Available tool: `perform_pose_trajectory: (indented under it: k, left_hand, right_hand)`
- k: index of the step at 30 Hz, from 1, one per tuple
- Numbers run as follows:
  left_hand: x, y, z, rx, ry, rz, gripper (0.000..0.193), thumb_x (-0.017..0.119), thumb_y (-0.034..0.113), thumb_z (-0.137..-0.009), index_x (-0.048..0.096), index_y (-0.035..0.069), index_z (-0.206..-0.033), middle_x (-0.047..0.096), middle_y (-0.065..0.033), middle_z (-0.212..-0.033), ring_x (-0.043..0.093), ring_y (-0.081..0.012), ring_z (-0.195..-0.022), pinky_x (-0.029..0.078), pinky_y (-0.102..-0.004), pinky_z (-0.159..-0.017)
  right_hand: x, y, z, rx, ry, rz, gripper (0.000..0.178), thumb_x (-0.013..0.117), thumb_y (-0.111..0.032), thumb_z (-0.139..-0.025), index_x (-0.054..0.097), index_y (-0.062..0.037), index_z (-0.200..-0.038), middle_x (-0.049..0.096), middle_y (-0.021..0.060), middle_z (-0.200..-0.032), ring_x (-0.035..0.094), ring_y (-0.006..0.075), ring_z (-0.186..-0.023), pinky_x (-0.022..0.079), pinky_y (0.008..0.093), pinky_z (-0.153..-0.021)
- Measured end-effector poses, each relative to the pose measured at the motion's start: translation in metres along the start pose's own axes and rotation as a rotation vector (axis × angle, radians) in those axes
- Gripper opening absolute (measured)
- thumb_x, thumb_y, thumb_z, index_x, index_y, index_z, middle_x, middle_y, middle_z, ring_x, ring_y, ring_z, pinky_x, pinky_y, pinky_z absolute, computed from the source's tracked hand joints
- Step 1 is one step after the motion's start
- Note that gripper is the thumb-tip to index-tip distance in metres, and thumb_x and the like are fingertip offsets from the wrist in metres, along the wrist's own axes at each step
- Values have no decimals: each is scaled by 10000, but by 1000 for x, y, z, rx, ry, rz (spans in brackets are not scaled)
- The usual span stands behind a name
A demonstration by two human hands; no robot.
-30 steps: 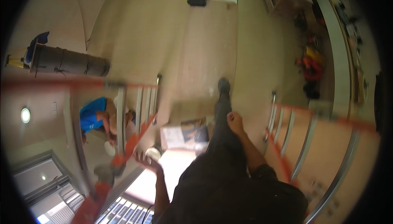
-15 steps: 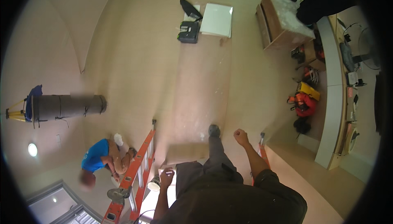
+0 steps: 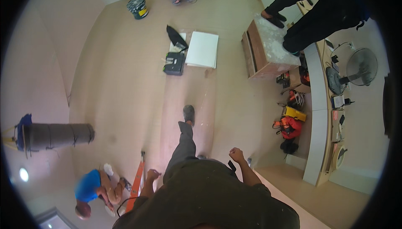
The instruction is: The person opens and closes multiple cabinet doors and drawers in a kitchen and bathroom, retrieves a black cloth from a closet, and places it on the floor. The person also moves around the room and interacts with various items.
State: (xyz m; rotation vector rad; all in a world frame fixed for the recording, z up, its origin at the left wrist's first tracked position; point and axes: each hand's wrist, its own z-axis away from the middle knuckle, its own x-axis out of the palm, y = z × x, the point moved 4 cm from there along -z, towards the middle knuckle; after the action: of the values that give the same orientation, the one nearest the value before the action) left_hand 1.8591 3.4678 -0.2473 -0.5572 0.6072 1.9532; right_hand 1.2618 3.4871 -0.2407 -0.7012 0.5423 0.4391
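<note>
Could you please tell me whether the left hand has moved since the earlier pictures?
Yes, forward: the left hand now shows much closer to the far foot of the orange ladder on the left.

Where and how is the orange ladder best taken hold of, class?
Probably by its long orange rail, with a wraparound grip, coming from its right: the visible rail is straight and narrow, the left hand is on that side, and the person in the blue top crouches on the other.
</note>
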Motion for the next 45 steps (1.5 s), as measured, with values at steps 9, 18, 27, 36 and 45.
perform_pose_trajectory:
  k: [9,18,27,36,45]
  left_hand:
    - [-229,248,-349,391,-62,-666,494,691,585,-790,753,97,-743,731,-92,-777,705,-249,-743,562,-410,-732]
    - [-410,754,-433,793,289,-20,282,666,250,-683,712,26,-848,699,-231,-877,695,-380,-857,560,-443,-778]
    - [-402,979,-566,772,14,-187,336,826,408,-651,726,123,-797,718,-117,-872,697,-283,-857,555,-424,-785]
    - [-504,1071,-674,356,-137,-25,246,823,254,-785,746,31,-719,714,-70,-662,667,-147,-532,572,-288,-563]
    - [-583,1256,-802,360,13,-282,248,692,238,-722,727,8,-636,717,-138,-691,723,-229,-690,589,-338,-756]
  right_hand:
    - [-122,-97,-148,125,97,31,220,692,-236,-753,711,-92,-918,726,109,-959,695,298,-933,541,394,-872]
    - [-181,-149,-256,245,407,-66,224,638,-238,-766,718,-74,-896,719,149,-873,694,328,-870,558,432,-790]
    - [-243,-79,-459,416,-255,192,333,580,-319,-881,722,-26,-946,714,168,-1014,696,329,-939,561,443,-791]
    - [-723,-343,-850,-152,341,-37,311,802,-170,-681,727,-53,-959,721,168,-940,696,312,-902,543,398,-803]
    - [-803,-554,-1025,-344,-42,-370,226,731,-152,-797,700,17,-942,711,91,-754,680,164,-689,530,305,-616]
